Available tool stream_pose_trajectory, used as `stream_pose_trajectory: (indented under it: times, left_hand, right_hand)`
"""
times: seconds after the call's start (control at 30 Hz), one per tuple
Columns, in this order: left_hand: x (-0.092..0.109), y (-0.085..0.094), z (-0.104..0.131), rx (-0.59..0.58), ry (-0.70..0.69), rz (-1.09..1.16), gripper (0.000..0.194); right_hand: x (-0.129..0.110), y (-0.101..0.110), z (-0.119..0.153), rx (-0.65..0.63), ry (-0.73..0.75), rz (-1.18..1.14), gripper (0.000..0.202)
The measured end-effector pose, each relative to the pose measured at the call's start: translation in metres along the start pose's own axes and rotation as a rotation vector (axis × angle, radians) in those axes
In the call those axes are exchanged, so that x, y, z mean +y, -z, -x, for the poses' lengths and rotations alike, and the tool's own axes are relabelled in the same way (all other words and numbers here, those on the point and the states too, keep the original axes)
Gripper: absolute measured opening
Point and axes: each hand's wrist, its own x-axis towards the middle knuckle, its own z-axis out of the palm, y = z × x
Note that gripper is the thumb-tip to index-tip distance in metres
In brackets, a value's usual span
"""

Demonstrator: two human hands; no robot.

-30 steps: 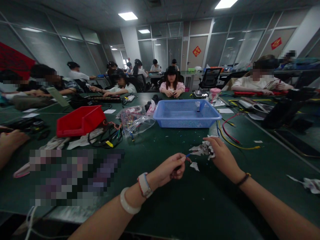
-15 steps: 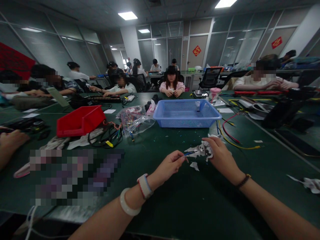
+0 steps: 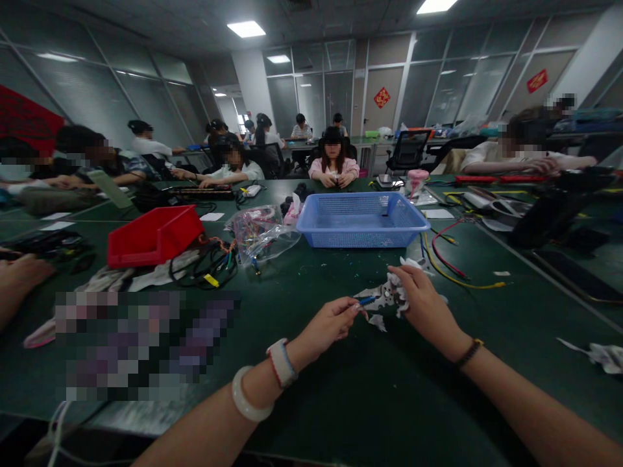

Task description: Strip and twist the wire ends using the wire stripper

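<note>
My left hand [image 3: 327, 325] is closed in a pinch on a thin blue wire [image 3: 368, 300], whose end points right. That end lies at the metal jaws of a wire stripper [image 3: 385, 295]; I cannot tell whether the jaws bite on it. My right hand [image 3: 428, 308] is wrapped around the stripper's handles, which look covered in crumpled white tissue [image 3: 402, 299]. A torn scrap of white paper [image 3: 377, 322] lies on the green table just below the jaws.
A blue mesh basket [image 3: 363, 239] stands ahead, with a red bin [image 3: 153, 237] to its left. Between them lies a clear plastic bag [image 3: 260, 233] of wires. Yellow and red cables [image 3: 450, 275] lie at right, near a dark phone-like slab [image 3: 579, 275]. Several people sit around.
The blue wire now reaches further along the stripper's jaws. Both hands have shifted only slightly, my right hand a little to the left. The camera view has moved a touch.
</note>
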Motion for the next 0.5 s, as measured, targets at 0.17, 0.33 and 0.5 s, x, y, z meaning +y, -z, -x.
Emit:
stream_pose_trajectory:
  times: [0.17, 0.33, 0.5]
  left_hand:
    - [0.0015, -0.0004, 0.0006, 0.026, 0.033, -0.025, 0.039]
    - [-0.0017, 0.0005, -0.0012, 0.037, 0.051, 0.025, 0.040]
    - [-0.0016, 0.0007, -0.0012, 0.016, 0.093, 0.068, 0.039]
  right_hand:
    - [-0.0004, -0.0017, 0.0011, 0.002, 0.002, 0.014, 0.071]
    - [-0.0037, -0.0022, 0.0010, 0.020, 0.004, 0.001, 0.070]
    - [-0.0090, -0.0030, 0.0004, 0.031, 0.014, 0.046, 0.067]
